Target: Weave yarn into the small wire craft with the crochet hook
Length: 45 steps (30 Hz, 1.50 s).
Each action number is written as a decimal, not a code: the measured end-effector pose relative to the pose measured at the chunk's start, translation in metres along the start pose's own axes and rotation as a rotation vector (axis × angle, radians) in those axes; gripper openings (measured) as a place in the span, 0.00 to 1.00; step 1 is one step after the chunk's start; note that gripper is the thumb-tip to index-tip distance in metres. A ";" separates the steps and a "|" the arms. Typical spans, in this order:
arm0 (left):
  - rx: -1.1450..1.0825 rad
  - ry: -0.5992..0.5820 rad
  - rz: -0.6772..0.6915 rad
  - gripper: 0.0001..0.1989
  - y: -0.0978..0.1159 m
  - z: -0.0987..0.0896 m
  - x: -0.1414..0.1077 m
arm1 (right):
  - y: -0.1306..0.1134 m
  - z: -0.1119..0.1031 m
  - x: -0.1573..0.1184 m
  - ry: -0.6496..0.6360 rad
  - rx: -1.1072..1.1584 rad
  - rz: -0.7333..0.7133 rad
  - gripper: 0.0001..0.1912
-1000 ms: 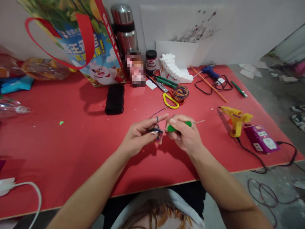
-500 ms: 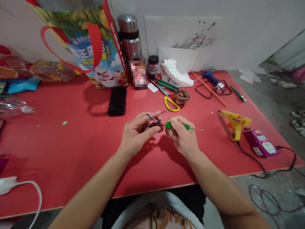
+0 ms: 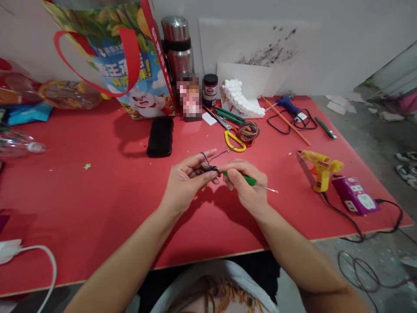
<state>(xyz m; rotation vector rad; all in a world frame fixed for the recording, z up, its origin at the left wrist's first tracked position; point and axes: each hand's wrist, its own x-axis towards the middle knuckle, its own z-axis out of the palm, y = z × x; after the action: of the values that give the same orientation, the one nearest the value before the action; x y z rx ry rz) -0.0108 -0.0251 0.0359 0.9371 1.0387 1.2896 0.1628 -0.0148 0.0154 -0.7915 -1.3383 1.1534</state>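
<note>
My left hand (image 3: 185, 182) pinches a small dark multicoloured crochet piece (image 3: 211, 169) between thumb and fingers, and a strand of yarn loops over its index finger. My right hand (image 3: 248, 184) is closed around the green handle of a crochet hook (image 3: 250, 180). The hook's working end meets the crochet piece, its tip hidden by the fingers, while a thin metal end sticks out to the right. Yarn runs from the piece back toward a multicoloured yarn ball (image 3: 248, 131), which lies against yellow-handled scissors (image 3: 235, 141).
A black phone-like case (image 3: 160, 137), a printed bag (image 3: 140, 78) and a steel thermos (image 3: 177, 43) stand at the back left. Rightward are a white sculpted model (image 3: 239, 99), a yellow glue gun (image 3: 321, 167) and a purple power block (image 3: 356, 195) with cables.
My right hand has tilted the crochet hook, so its free end points lower to the right. My right fingers have come closer to the crochet piece, and my left index finger has lifted slightly.
</note>
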 end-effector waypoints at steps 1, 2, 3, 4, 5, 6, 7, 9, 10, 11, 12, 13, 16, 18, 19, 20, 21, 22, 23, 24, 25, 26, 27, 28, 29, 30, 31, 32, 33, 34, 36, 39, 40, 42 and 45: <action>-0.030 -0.009 -0.004 0.28 0.001 0.000 0.000 | 0.001 0.000 -0.001 -0.008 -0.016 -0.032 0.13; -0.054 -0.022 -0.003 0.29 0.001 0.000 0.000 | 0.001 0.000 -0.001 -0.009 -0.009 -0.045 0.13; -0.076 -0.038 0.002 0.29 0.001 0.001 0.000 | 0.002 0.000 -0.002 -0.001 0.017 -0.048 0.14; -0.096 -0.054 0.010 0.29 0.001 0.002 -0.001 | 0.003 0.000 -0.002 0.013 0.050 -0.049 0.13; -0.114 -0.070 0.017 0.29 0.000 0.003 -0.002 | 0.003 0.000 -0.002 0.030 0.078 -0.055 0.13; -0.127 -0.082 0.022 0.28 -0.001 0.004 -0.003 | 0.003 0.000 -0.003 0.044 0.092 -0.063 0.12; -0.134 -0.087 0.028 0.27 -0.002 0.005 -0.005 | 0.003 -0.001 -0.003 0.058 0.088 -0.067 0.11; -0.132 -0.081 0.039 0.27 -0.004 0.007 -0.007 | 0.001 -0.001 -0.003 0.075 0.041 -0.067 0.12; -0.126 -0.074 0.042 0.28 -0.004 0.007 -0.008 | 0.001 -0.002 -0.003 0.078 0.018 -0.067 0.13; -0.124 -0.069 0.047 0.28 -0.004 0.007 -0.008 | 0.000 -0.003 -0.003 0.077 0.007 -0.069 0.13; -0.125 -0.068 0.050 0.29 -0.004 0.007 -0.009 | -0.001 -0.003 -0.003 0.069 0.018 -0.068 0.14; -0.124 -0.071 0.047 0.29 -0.004 0.006 -0.009 | -0.001 -0.004 -0.002 0.052 0.049 -0.058 0.14; -0.112 -0.078 0.034 0.30 -0.003 0.004 -0.007 | -0.001 -0.006 -0.002 -0.025 0.174 0.050 0.11; -0.100 -0.077 0.027 0.30 -0.002 0.002 -0.006 | -0.002 -0.008 -0.002 -0.074 0.209 0.109 0.08; -0.097 -0.077 0.027 0.30 -0.002 0.002 -0.005 | -0.003 -0.008 -0.003 -0.095 0.200 0.112 0.07; -0.093 -0.078 0.029 0.31 -0.002 0.001 -0.005 | -0.004 -0.009 -0.003 -0.113 0.174 0.098 0.07; -0.088 -0.080 0.031 0.31 -0.002 0.000 -0.005 | -0.005 -0.009 -0.005 -0.127 0.135 0.071 0.07; -0.083 -0.079 0.034 0.31 -0.002 0.000 -0.005 | -0.006 -0.009 -0.006 -0.131 0.083 0.034 0.07; -0.076 -0.075 0.038 0.31 -0.002 0.001 -0.006 | -0.007 -0.009 -0.007 -0.126 0.019 -0.013 0.07; -0.069 -0.065 0.045 0.31 -0.003 0.001 -0.006 | -0.007 -0.008 -0.008 -0.110 -0.055 -0.066 0.07; -0.062 -0.052 0.055 0.31 -0.004 0.002 -0.007 | -0.008 -0.007 -0.008 -0.087 -0.139 -0.122 0.08; -0.056 -0.038 0.067 0.31 -0.005 0.004 -0.008 | -0.008 -0.006 -0.009 -0.066 -0.231 -0.175 0.08; -0.053 -0.027 0.078 0.31 -0.006 0.005 -0.009 | -0.008 -0.004 -0.009 -0.057 -0.322 -0.228 0.09; -0.052 -0.017 0.088 0.30 -0.007 0.007 -0.009 | -0.007 -0.003 -0.009 -0.062 -0.401 -0.282 0.10; -0.056 -0.008 0.094 0.30 -0.008 0.008 -0.010 | -0.007 -0.001 -0.009 -0.074 -0.462 -0.338 0.10; -0.066 -0.002 0.095 0.30 -0.009 0.009 -0.010 | -0.007 0.000 -0.009 -0.084 -0.500 -0.395 0.12; -0.081 0.002 0.092 0.30 -0.009 0.010 -0.009 | -0.006 0.001 -0.009 -0.093 -0.515 -0.446 0.13; -0.101 0.003 0.085 0.31 -0.009 0.010 -0.009 | -0.006 0.002 -0.009 -0.097 -0.511 -0.482 0.14; -0.122 0.000 0.074 0.31 -0.007 0.010 -0.008 | -0.005 0.002 -0.009 -0.099 -0.496 -0.491 0.14; -0.141 -0.013 0.058 0.31 -0.006 0.009 -0.007 | -0.005 0.002 -0.010 -0.097 -0.472 -0.470 0.14; -0.161 -0.057 0.011 0.30 -0.001 0.006 -0.006 | -0.003 0.001 -0.011 -0.086 -0.389 -0.361 0.13; -0.135 -0.106 -0.018 0.30 0.004 0.001 -0.005 | 0.003 -0.001 -0.012 -0.040 -0.221 -0.192 0.12; -0.118 -0.102 -0.005 0.30 0.004 0.001 -0.006 | 0.005 -0.002 -0.012 -0.032 -0.180 -0.164 0.12; -0.075 -0.076 0.038 0.30 0.004 0.001 -0.007 | 0.007 -0.002 -0.013 -0.034 -0.143 -0.140 0.12; 0.011 -0.038 0.083 0.32 0.004 0.004 -0.009 | 0.006 0.000 -0.012 -0.021 -0.172 -0.138 0.11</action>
<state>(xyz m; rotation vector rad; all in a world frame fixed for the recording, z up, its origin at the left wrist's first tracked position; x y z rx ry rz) -0.0078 -0.0339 0.0412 1.0186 0.9878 1.3307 0.1637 -0.0243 0.0062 -0.7979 -1.5001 0.9499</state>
